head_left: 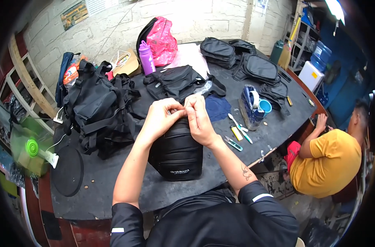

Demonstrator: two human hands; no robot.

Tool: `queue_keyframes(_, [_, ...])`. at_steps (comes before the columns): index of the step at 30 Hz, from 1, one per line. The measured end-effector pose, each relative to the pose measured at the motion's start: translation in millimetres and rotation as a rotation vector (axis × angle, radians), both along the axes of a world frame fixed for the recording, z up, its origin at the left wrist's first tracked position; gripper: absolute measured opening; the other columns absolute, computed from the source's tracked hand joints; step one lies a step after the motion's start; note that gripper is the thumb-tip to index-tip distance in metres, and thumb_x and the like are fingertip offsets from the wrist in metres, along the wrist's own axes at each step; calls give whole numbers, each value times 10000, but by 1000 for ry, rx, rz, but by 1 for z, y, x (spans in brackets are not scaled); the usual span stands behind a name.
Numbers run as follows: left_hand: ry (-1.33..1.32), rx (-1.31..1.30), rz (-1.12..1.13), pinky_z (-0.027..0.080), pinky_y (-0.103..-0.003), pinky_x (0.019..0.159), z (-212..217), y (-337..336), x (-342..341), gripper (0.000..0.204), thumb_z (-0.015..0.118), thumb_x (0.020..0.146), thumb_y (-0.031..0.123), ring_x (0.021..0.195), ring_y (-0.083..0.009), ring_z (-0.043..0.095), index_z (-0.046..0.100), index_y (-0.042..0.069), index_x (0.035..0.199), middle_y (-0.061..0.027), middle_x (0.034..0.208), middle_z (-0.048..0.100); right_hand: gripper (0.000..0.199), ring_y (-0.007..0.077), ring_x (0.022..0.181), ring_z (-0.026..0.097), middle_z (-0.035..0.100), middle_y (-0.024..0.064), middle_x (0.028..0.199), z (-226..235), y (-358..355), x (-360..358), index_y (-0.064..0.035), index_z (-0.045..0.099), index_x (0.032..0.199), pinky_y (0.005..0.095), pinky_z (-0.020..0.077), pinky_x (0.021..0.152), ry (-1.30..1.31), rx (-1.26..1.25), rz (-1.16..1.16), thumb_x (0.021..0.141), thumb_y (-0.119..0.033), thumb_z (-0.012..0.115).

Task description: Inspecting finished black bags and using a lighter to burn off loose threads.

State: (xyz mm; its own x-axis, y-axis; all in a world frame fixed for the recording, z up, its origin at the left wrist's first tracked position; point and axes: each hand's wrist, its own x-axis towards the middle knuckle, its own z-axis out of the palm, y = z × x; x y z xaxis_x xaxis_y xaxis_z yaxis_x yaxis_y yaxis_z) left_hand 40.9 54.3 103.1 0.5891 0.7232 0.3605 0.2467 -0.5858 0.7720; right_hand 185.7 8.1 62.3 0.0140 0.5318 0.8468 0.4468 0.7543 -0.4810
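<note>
A black ribbed bag (175, 153) with small white lettering stands on the dark table (130, 185) right in front of me. Over its far end my left hand (165, 117) and my right hand (197, 118) meet, thumbs and fingertips pinched together. Whatever small part lies between the fingers is hidden by them. Just beyond my hands lies another black bag (177, 80) with straps, and beside it a dark blue cloth (217, 108). To the right of my right hand are green-handled thread snips (233, 143), a yellow piece (237, 133) and a toothbrush (238, 123).
A heap of black strapped bags (97, 103) fills the left side; more black bags (259, 68) lie far right. A purple bottle (146, 58), pink backpack (163, 39), tape holder (249, 109) and green fan (32, 148) are around. A person in yellow (329, 160) sits beyond the right edge.
</note>
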Motion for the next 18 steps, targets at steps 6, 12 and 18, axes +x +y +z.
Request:
queue_keyframes(6, [-49, -196, -299, 448, -221, 685, -7, -4, 5, 140, 633, 825, 94, 733, -58, 541, 649, -39, 862, -19, 771, 636, 28, 236, 820, 421, 422, 110, 879, -10, -7, 19, -11, 426, 900, 309, 372, 766, 51, -69, -22, 876, 1, 435])
queue_keyframes(12, [-67, -174, -82, 435, -210, 680, -2, -18, -3, 150, 589, 849, 104, 719, -46, 536, 610, -21, 769, -22, 735, 619, 99, 102, 739, 482, 483, 22, 827, 3, -17, 30, -40, 472, 960, 246, 421, 711, 488, -180, 96, 952, -128, 427])
queue_keyframes(18, [-284, -209, -25, 407, -208, 741, -8, -21, -39, 137, 553, 885, 109, 784, -52, 505, 543, 6, 795, -23, 848, 614, 137, 240, 765, 526, 522, 99, 846, -132, -53, 127, -57, 548, 888, 371, 451, 707, -346, -731, -622, 781, -93, 626])
